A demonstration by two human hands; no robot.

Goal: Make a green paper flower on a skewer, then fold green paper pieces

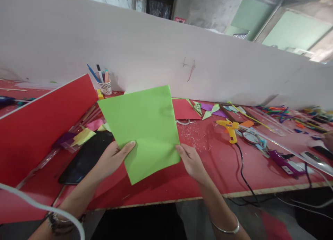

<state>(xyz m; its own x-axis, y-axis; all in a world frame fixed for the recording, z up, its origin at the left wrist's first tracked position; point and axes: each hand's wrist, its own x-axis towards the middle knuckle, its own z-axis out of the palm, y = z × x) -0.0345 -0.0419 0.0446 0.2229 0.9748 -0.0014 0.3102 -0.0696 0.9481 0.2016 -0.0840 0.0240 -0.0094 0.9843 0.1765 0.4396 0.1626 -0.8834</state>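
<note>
A bright green sheet of craft paper [145, 122] is held up, tilted, above the red table. My left hand [116, 155] grips its left edge, thumb on the front face and fingers behind. On the right edge, near the lower corner, my right hand [191, 160] pinches the sheet between thumb and fingers. Beneath my left forearm lies a black flat object [80, 163]. Behind the sheet, red paper [183, 109] rests on the table, partly covered.
A yellow glue gun [230, 129] with a black cord lies to the right, near a purple device [284, 163]. A patterned cup of pens [105, 86] stands by the white partition [145, 56]. A large red board [44, 125] leans at left. Paper scraps litter the red table [208, 174].
</note>
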